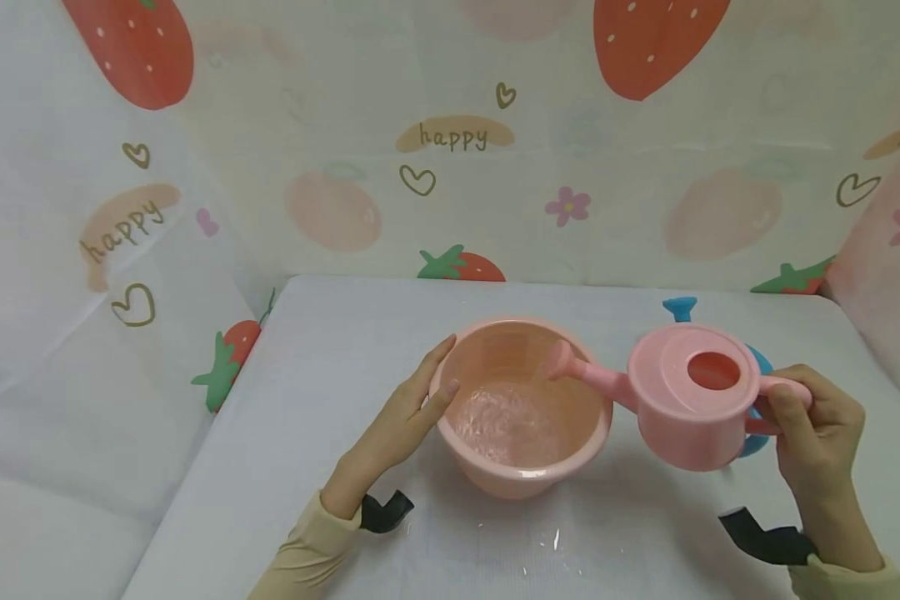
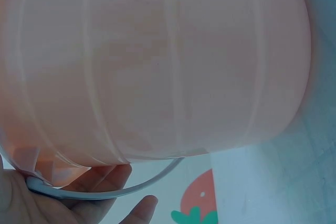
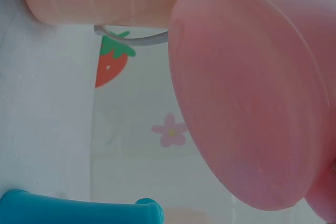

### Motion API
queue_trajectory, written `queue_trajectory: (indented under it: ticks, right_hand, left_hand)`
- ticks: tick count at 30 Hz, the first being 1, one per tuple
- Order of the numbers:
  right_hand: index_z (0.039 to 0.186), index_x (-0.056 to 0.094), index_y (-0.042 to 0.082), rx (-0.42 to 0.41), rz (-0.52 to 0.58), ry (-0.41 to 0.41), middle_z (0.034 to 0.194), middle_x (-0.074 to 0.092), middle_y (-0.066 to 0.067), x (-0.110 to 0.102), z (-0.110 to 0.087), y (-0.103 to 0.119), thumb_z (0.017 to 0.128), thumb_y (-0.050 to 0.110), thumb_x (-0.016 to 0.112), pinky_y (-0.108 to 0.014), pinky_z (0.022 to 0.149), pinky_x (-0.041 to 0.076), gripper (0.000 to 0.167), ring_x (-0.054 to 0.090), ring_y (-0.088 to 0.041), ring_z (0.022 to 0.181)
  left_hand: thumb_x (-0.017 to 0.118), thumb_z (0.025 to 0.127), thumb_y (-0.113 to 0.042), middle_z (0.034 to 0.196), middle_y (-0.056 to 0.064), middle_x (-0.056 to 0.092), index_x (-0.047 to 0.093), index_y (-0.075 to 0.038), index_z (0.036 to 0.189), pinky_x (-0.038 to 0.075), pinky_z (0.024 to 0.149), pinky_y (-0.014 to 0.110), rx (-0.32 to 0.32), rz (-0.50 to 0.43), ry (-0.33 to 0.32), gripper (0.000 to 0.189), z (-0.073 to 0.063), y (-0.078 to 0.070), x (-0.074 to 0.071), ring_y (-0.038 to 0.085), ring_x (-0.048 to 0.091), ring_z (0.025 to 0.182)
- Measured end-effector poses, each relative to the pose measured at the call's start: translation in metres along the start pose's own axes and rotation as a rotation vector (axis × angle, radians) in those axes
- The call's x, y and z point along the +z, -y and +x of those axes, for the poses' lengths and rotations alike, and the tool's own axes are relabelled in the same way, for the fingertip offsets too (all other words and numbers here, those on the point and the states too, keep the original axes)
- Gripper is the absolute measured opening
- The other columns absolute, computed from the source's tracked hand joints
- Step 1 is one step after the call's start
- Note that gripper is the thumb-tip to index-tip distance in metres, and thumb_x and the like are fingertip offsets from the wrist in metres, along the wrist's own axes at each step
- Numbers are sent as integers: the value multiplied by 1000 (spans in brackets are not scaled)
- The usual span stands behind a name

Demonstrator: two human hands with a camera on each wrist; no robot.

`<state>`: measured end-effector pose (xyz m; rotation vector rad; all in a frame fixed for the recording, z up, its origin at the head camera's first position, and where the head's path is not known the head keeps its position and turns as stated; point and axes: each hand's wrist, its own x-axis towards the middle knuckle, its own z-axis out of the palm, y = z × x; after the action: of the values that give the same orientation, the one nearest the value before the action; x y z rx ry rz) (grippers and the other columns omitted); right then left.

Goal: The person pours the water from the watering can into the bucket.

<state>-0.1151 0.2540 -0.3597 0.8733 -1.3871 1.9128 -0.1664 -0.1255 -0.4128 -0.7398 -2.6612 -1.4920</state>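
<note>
A pale pink bucket (image 1: pixel 521 475) stands upright on the white-covered table, with rippled, bubbly water (image 1: pixel 506 421) inside. My left hand (image 1: pixel 412 408) holds its left rim, thumb over the edge and fingers along the outside; the grey bail handle (image 2: pixel 142 186) crosses by the palm in the left wrist view. My right hand (image 1: pixel 821 425) grips the handle of a pink watering can (image 1: pixel 686 433), held in the air to the bucket's right. Its spout, tipped with a rose (image 1: pixel 558 360), reaches over the bucket's opening. The can's underside fills much of the right wrist view.
Behind the pink can stands a blue object with a flared spout tip (image 1: pixel 679 308), mostly hidden; a blue tube-shaped part (image 3: pixel 79 211) shows in the right wrist view. Small wet drops (image 1: pixel 557 539) lie on the table in front. Strawberry-printed sheeting (image 1: pixel 457 217) walls the back and sides.
</note>
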Motion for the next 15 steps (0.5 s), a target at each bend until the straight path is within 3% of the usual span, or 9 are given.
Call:
queue_trajectory:
  ticks: [15]
  right_hand:
    - [85, 59, -22, 21, -91, 7, 76, 66, -13, -4, -1, 0, 86, -8, 56, -18, 59, 52, 15, 64, -14, 63]
  left_hand:
    - [37, 97, -44, 150, -12, 24, 16, -36, 147, 27, 110, 40, 9, -7, -4, 55, 0, 1, 2, 9, 26, 137]
